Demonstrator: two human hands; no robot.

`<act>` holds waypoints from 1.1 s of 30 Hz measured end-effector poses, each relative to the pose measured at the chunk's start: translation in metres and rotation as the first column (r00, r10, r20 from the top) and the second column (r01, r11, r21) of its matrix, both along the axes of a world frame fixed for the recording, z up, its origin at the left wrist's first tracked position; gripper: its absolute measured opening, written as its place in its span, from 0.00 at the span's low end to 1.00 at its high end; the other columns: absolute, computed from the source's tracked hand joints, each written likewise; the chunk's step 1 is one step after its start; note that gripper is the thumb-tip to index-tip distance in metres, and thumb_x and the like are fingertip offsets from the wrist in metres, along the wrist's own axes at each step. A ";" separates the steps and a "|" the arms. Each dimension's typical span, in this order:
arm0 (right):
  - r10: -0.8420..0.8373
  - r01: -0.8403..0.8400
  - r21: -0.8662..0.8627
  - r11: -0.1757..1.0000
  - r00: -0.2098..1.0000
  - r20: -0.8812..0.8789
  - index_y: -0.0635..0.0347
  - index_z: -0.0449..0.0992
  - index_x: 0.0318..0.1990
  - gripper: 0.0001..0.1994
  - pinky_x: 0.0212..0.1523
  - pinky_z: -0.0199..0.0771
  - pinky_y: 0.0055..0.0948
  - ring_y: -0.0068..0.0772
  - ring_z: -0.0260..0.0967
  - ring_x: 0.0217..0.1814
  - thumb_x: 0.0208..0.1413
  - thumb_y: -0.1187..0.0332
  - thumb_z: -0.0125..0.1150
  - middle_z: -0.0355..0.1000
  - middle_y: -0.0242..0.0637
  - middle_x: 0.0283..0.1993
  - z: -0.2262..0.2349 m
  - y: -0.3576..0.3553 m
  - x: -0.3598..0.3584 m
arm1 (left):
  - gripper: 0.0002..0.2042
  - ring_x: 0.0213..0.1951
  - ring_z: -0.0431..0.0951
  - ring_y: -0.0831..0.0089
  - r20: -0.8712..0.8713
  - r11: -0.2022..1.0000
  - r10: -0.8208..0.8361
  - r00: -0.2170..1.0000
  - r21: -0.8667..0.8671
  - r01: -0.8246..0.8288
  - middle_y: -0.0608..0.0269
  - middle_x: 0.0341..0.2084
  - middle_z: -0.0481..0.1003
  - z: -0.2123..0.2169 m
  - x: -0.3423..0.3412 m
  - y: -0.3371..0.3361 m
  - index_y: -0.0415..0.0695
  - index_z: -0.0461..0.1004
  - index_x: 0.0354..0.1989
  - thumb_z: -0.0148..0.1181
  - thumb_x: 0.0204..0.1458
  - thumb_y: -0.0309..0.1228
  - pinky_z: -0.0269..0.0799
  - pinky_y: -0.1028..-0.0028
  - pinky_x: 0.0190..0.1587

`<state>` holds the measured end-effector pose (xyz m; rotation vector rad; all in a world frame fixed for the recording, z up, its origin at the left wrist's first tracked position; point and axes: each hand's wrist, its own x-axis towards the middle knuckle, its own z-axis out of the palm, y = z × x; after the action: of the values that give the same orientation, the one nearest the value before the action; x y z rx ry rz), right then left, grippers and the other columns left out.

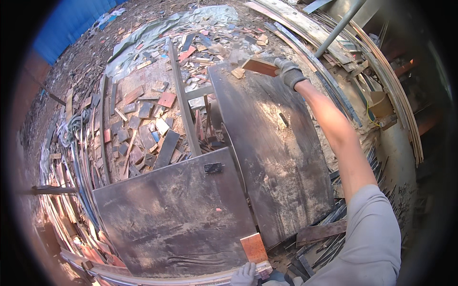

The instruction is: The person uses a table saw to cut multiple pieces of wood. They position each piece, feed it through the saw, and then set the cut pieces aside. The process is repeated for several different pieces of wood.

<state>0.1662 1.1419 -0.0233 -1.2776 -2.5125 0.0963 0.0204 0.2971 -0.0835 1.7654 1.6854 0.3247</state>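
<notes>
My right hand point(287, 72), in a grey glove, reaches far forward with its fingers closed on one end of a short reddish wooden board point(261, 66). The board is held above the far end of a dark metal-like plate point(281, 162) dusted with sawdust. At the lower edge, my left hand point(244, 275), also gloved, is partly cut off by the picture. Its fingers close over the end of a stack of long thin wooden boards point(191, 281). Just beyond those fingers an orange-red board piece point(254, 248) lies on a second dark plate point(176, 209).
A small black block point(213, 168) lies on the nearer plate. Beyond a wooden beam point(183, 100), cut wood scraps point(143, 128) cover the ground. Long planks point(315, 28) and a metal pole point(341, 28) are at the far right. A grey-green tarp point(162, 33) lies at the back.
</notes>
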 end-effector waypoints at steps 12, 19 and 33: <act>-0.303 0.314 0.062 0.947 0.943 -0.141 0.62 0.80 0.49 0.19 0.52 0.76 0.51 0.61 0.78 0.51 0.60 0.56 0.63 0.80 0.60 0.45 0.082 -0.106 -0.087 | 0.32 0.45 0.80 0.61 -0.076 0.994 -0.029 0.997 0.103 0.037 0.55 0.52 0.78 0.009 -0.013 -0.010 0.43 0.74 0.60 0.63 0.41 0.37 0.73 0.60 0.40; 0.612 -0.594 -0.148 0.791 0.768 0.187 0.59 0.82 0.42 0.10 0.45 0.82 0.40 0.44 0.80 0.42 0.58 0.64 0.70 0.79 0.42 0.37 0.180 -0.368 -0.114 | 0.30 0.53 0.79 0.55 -0.005 0.998 -0.031 0.999 0.048 0.032 0.49 0.57 0.76 0.022 -0.015 -0.051 0.39 0.72 0.62 0.60 0.47 0.33 0.76 0.56 0.50; -0.073 -0.065 -0.278 0.958 0.887 -0.456 0.65 0.79 0.54 0.18 0.47 0.81 0.30 0.30 0.81 0.44 0.62 0.63 0.71 0.83 0.43 0.44 0.150 -0.488 -0.141 | 0.27 0.46 0.76 0.55 -0.015 0.995 -0.050 0.999 0.080 0.051 0.53 0.45 0.73 0.026 -0.017 -0.083 0.39 0.71 0.56 0.60 0.43 0.29 0.74 0.57 0.46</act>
<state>0.0257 0.6537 0.1272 -1.1858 -2.1275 0.7045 0.0031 0.2145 -0.0574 1.8690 1.6547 0.3644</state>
